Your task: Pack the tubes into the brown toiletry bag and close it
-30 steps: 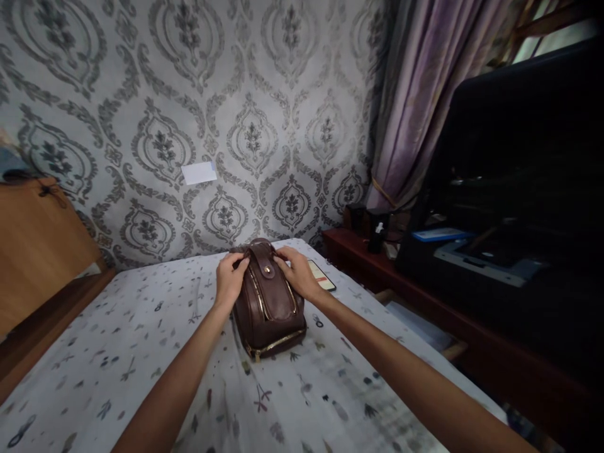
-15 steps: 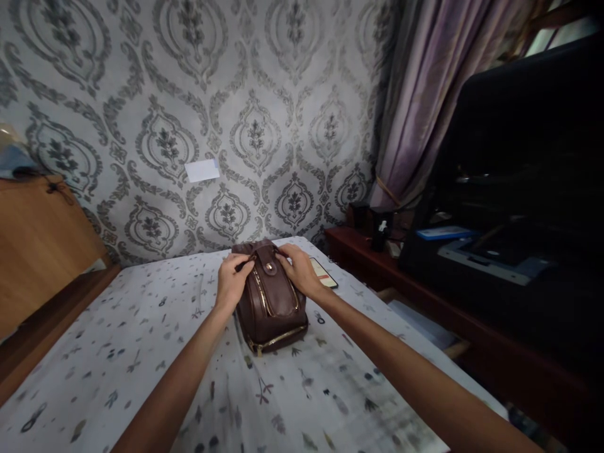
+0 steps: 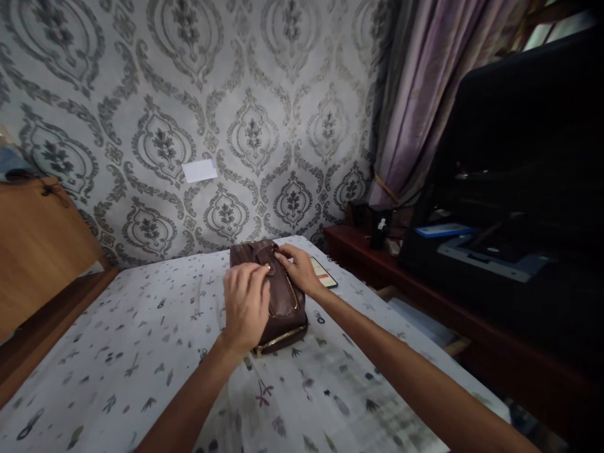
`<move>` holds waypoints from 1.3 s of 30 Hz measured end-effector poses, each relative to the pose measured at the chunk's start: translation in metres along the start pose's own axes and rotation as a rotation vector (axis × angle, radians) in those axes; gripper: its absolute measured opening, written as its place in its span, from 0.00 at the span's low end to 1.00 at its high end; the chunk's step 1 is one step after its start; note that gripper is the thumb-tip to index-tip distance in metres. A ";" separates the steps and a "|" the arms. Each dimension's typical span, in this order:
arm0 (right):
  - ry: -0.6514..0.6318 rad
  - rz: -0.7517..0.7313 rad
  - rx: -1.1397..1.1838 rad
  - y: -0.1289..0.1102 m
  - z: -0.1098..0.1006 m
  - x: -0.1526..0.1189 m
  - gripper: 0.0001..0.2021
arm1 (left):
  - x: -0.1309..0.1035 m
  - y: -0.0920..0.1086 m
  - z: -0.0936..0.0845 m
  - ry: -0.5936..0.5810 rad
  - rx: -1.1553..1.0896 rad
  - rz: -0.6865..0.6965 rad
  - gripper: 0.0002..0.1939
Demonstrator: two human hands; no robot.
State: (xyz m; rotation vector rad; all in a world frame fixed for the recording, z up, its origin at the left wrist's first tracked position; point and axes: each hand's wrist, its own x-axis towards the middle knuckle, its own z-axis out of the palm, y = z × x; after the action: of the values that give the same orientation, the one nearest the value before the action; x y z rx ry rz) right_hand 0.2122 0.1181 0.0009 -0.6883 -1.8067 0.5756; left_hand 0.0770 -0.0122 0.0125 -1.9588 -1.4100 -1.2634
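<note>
A brown leather bag (image 3: 283,301) with gold zippers lies on the patterned white sheet (image 3: 155,352). Over its left side is my left hand (image 3: 246,302), its fingertips closed on the strap flap (image 3: 271,269) near the gold snap. My right hand (image 3: 298,267) pinches the bag's upper right edge near the top of a zipper. A phone (image 3: 324,273) with a lit screen lies just right of my right hand. The bag's left side is partly hidden by my left hand.
A wooden cabinet (image 3: 42,251) stands at the left. Along the right runs a dark red table (image 3: 344,242) with a large black screen (image 3: 509,189) and small items. An open drawer (image 3: 419,321) holds papers. Behind is a patterned wall (image 3: 255,75).
My left hand has moved from the bag's upper left edge right and down onto the flap, which now looks lifted and bent. My right hand stays at the upper right edge.
</note>
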 end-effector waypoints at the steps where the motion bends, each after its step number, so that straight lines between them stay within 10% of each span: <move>1: 0.003 0.014 0.032 0.000 0.000 0.000 0.09 | 0.000 0.006 0.000 -0.051 0.067 0.087 0.14; 9: -0.011 0.131 0.340 0.000 -0.003 0.003 0.10 | 0.007 0.004 0.012 -0.344 0.276 0.231 0.19; 39: 0.055 0.045 0.205 -0.010 -0.005 -0.005 0.12 | 0.026 0.011 0.010 -0.455 0.348 0.328 0.08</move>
State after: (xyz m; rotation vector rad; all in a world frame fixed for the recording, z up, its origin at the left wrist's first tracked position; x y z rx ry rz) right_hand 0.2166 0.1076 0.0059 -0.6002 -1.6572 0.7526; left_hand 0.0932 0.0042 0.0310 -2.1845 -1.3150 -0.4089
